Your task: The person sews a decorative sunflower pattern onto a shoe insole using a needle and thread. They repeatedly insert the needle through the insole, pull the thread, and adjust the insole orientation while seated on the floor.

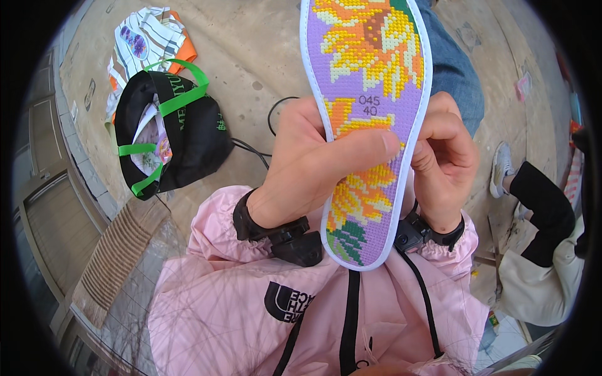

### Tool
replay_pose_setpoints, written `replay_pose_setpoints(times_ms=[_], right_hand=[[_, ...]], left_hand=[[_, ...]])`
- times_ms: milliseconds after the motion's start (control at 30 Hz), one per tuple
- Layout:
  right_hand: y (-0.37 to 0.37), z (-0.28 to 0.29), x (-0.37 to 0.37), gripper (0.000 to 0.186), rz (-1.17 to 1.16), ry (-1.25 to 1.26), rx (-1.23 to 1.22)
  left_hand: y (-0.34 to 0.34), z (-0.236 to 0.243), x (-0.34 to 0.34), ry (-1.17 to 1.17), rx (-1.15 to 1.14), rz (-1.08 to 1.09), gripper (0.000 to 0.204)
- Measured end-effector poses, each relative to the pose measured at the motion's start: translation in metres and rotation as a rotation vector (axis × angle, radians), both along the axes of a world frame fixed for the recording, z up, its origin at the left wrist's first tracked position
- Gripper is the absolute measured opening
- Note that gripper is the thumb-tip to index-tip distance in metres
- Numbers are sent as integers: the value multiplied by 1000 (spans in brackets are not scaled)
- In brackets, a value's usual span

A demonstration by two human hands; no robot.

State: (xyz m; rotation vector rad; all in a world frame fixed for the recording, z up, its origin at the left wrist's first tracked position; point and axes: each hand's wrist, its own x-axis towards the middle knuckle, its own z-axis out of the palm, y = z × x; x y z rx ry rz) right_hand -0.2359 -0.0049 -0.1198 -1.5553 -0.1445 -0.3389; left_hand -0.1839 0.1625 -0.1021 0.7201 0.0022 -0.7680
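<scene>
An embroidered insole with a white rim, yellow-orange flowers and a lavender ground is held upright before my chest. My left hand grips it from the left, thumb flat across its face and the other fingers hidden behind it. At the insole's right edge, my right hand is closed, with thumb and forefinger pinched together against or just beside the rim. Whatever may be between those fingertips is too small to make out. Both wrists carry black strapped devices, the left one partly beside the insole's lower end.
A black bag with green handles stands on the ground at left, a striped bag behind it. Black cable runs from near the bag. Corrugated cardboard lies lower left. Another person's shoe and legs are at right.
</scene>
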Motion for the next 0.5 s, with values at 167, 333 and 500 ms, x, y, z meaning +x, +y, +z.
replay_pose_setpoints(times_ms=[167, 333, 500], right_hand=[[2, -3, 0, 6, -14, -24, 22], [6, -3, 0, 6, -34, -18, 44], [6, -7, 1, 6, -4, -38, 76]], left_hand=[[-1, 0, -1, 35, 2, -9, 23], [-2, 0, -1, 22, 20, 1, 23], [-1, 3, -2, 46, 0, -3, 23]])
